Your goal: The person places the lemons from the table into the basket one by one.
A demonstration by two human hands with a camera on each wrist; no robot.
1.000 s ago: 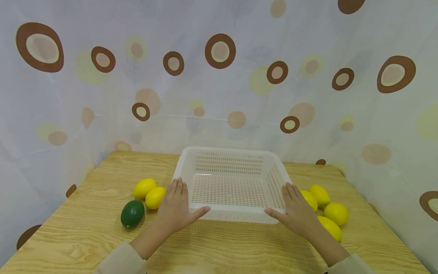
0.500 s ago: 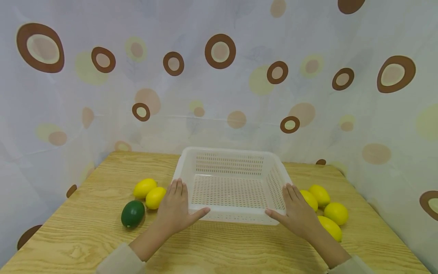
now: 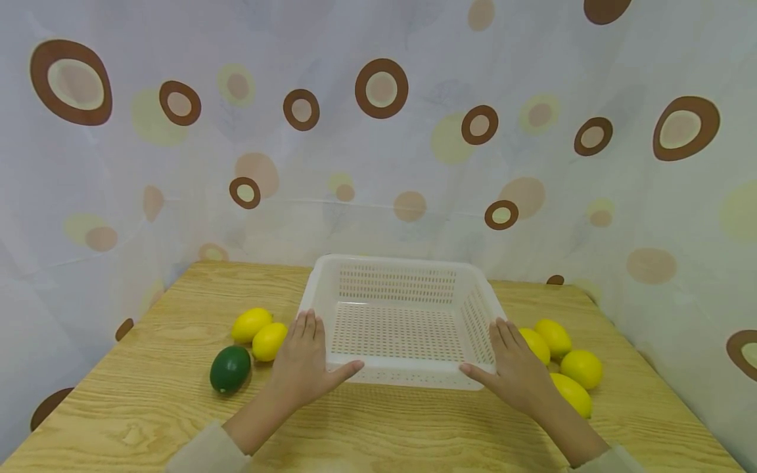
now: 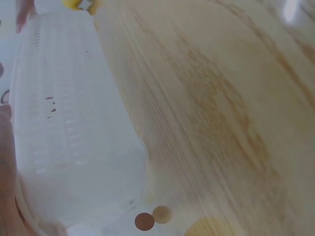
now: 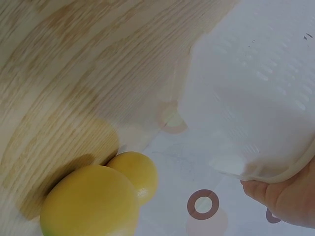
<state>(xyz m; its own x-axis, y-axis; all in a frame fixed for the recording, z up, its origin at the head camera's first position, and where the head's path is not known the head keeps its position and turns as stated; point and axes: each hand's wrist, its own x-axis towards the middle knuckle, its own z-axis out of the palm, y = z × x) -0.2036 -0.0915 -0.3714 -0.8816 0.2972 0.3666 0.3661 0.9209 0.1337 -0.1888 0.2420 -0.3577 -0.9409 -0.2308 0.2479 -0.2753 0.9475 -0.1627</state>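
Note:
A white plastic basket (image 3: 408, 378) with slotted walls stands mid-table in the head view. My left hand (image 3: 303, 361) rests on its near left corner, fingers straight along the side rim and thumb across the front rim. On the near right corner my right hand (image 3: 516, 368) lies the same way, mirrored. The left wrist view shows the basket's slotted front wall (image 4: 74, 118) beside the left hand (image 4: 7, 182). In the right wrist view, fingertips of the right hand (image 5: 285, 199) touch the rim from outside.
Two lemons (image 3: 251, 325) and a dark green, egg-shaped fruit (image 3: 230, 369) lie left of the basket. Several more lemons (image 3: 581, 369) sit close by the right hand. A patterned curtain (image 3: 378, 164) hangs behind the wooden table (image 3: 378, 433).
Basket and hands appear shifted very slightly down in the head view. Both hands keep the same places on the rim, and the fruit stays where it was.

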